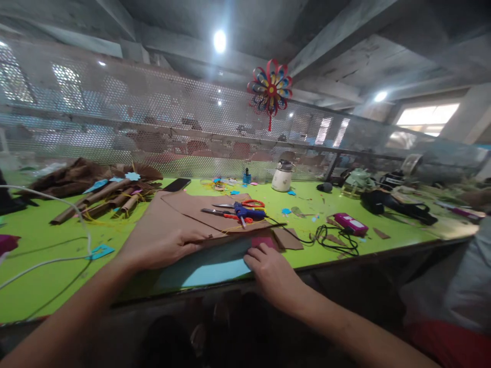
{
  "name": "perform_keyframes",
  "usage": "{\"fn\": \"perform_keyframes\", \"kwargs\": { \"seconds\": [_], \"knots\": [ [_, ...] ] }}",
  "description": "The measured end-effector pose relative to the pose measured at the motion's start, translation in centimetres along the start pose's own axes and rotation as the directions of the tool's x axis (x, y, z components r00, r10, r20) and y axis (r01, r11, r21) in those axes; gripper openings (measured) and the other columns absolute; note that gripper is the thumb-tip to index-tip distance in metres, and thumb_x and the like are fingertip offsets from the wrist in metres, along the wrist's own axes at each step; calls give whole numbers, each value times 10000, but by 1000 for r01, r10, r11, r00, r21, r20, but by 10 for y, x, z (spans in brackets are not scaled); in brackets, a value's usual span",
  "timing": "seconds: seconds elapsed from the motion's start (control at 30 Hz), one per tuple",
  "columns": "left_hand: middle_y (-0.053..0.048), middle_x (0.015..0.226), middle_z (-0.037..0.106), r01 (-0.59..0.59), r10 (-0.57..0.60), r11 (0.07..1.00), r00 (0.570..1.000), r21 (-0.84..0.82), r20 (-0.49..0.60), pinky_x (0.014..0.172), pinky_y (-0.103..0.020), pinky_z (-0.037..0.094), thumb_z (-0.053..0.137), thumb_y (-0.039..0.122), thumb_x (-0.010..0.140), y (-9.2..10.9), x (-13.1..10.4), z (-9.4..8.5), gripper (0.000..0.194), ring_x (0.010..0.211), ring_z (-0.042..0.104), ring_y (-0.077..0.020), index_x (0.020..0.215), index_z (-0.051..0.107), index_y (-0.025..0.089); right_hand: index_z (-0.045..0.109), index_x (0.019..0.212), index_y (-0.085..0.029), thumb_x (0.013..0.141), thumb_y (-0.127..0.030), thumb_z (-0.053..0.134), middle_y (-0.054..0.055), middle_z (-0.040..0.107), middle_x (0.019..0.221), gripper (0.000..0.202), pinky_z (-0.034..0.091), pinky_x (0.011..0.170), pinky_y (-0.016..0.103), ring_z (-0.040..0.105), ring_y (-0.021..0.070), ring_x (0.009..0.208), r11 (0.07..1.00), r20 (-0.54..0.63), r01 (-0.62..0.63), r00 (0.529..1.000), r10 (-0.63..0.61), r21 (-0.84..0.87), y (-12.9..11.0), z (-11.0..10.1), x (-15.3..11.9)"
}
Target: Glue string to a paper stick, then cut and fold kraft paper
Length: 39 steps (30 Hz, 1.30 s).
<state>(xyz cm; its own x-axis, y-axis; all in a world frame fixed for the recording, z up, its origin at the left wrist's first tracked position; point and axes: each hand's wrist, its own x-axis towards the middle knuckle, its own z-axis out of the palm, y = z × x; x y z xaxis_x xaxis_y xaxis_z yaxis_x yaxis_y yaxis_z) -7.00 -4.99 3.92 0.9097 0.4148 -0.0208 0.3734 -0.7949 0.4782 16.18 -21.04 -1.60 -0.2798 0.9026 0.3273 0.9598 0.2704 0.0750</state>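
Note:
My left hand point(174, 249) is closed on the front edge of a large brown paper sheet point(153, 225), which is slightly raised. Under that edge lies light blue paper point(218, 272), partly in shadow. Bent fingers of my right hand point(270, 267) are pressed together at a pink paper point(264, 241), which lies against the blue paper; its fingertips are partly hidden. On top of the brown sheet rest red-handled scissors point(253, 203) and a blue glue gun point(249, 211). Another tool with orange-red handles point(244, 220) lies under the glue gun.
Rolled brown paper tubes point(125, 197) and a dark phone point(177, 184) lie at the back left. A white jar point(282, 176) stands behind the sheet. To the right are a coiled black cord point(337, 240) and a magenta box point(351, 224). A white cable point(86, 230) crosses the left side.

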Motion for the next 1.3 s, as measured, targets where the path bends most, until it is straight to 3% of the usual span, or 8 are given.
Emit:
{"fn": "perform_keyframes", "kwargs": {
  "seconds": [0.17,0.4,0.5,0.6,0.83,1.0,1.13,1.3],
  "knots": [
    [-41,1458,449,-15,13,998,999,53,36,1105,-336,312,475,518,887,-1,-5,12,476,1326,413,-245,1280,592,277,679,946,-157,780,-32,498,91,691,952,275,476,803,352,580,238,911,972,-123,-130,980,156,194,32,-7,-34],
    [-58,1416,498,52,-52,999,999,13,16,1078,-339,345,440,589,881,12,-10,3,551,1278,463,-260,1295,569,248,721,966,-167,882,-286,501,50,718,702,264,507,607,282,652,185,593,835,-288,-297,840,459,464,76,-20,-44],
    [-48,1324,584,82,-83,996,996,-28,-17,1012,-313,408,439,508,903,5,-7,1,461,1189,541,-231,1256,576,245,733,883,-163,928,-372,447,-10,576,480,357,450,510,249,545,147,445,833,-239,-207,898,370,513,71,-23,-30],
    [-62,1268,618,157,-156,987,987,23,-27,927,-319,459,553,444,830,-3,-2,0,485,1095,593,-240,1265,549,229,727,788,-175,953,-431,384,-4,579,513,459,423,499,230,520,128,458,834,-162,-103,961,224,542,66,-15,-3],
    [-65,1035,670,176,-190,948,981,264,29,728,-298,459,658,330,697,-6,12,-9,417,888,616,-237,1102,639,231,575,535,-178,910,-423,499,-25,502,482,455,320,464,213,441,103,461,891,-182,-49,972,146,450,72,3,67],
    [-70,930,643,159,-178,919,984,361,20,594,-287,406,613,308,711,-14,13,-8,206,715,570,-197,882,656,202,651,743,-199,855,-330,610,45,653,825,177,440,677,272,596,182,778,972,-60,49,998,-36,229,52,3,66],
    [-56,866,632,166,-184,932,982,321,27,616,-290,422,571,279,757,-23,19,-3,128,689,551,-180,836,632,199,658,817,-187,864,-227,599,92,655,947,85,455,803,359,584,246,929,998,-59,38,998,-35,41,43,22,60],
    [-42,789,625,187,-214,942,974,278,70,627,-279,425,561,230,742,-25,32,-6,93,686,535,-174,794,628,191,673,908,-175,873,-61,495,107,651,952,214,462,794,371,573,244,901,999,-127,43,991,-42,5,50,48,62]
  ]
}}
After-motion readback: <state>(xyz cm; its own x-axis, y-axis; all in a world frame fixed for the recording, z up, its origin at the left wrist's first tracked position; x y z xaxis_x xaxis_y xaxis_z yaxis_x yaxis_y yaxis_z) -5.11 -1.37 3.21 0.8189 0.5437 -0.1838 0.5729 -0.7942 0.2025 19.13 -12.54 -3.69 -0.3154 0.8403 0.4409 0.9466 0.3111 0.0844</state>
